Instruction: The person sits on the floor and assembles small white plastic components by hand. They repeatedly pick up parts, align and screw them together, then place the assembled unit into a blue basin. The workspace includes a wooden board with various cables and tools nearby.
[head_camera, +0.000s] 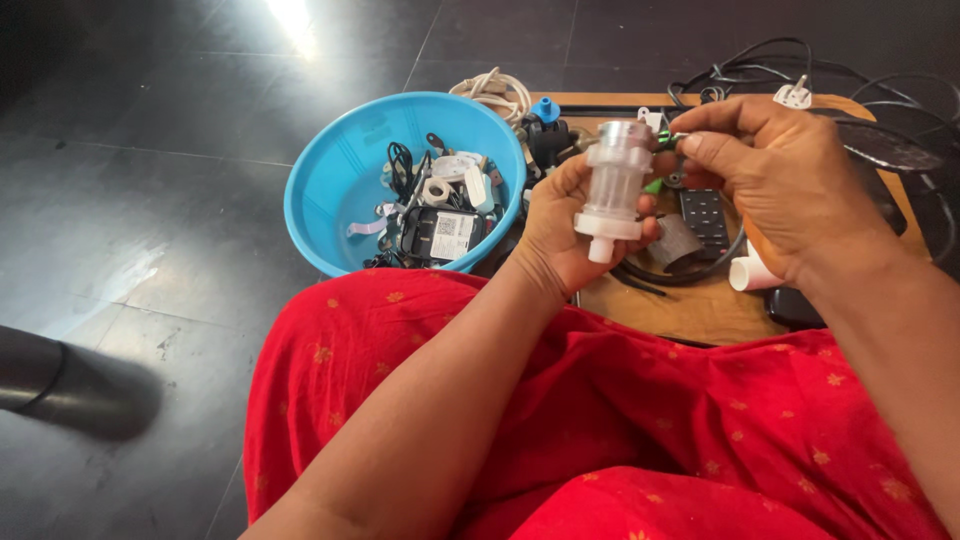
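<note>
My left hand (556, 232) grips a clear plastic cylinder part (612, 186) with a white base and a short white nozzle pointing down. It is held upright above my lap. My right hand (775, 178) pinches a small green-tipped tool (668, 140) against the cylinder's upper right side. Both hands hover over a low wooden board (690, 305). A red dotted garment (620, 430) covers my lap below.
A blue plastic basin (330, 190) at the left holds several small electrical parts and cables. On the board lie a black remote (705, 215), a white pipe piece (748, 272), black cables (760, 60) and a white plug (795, 96). The floor is dark tile.
</note>
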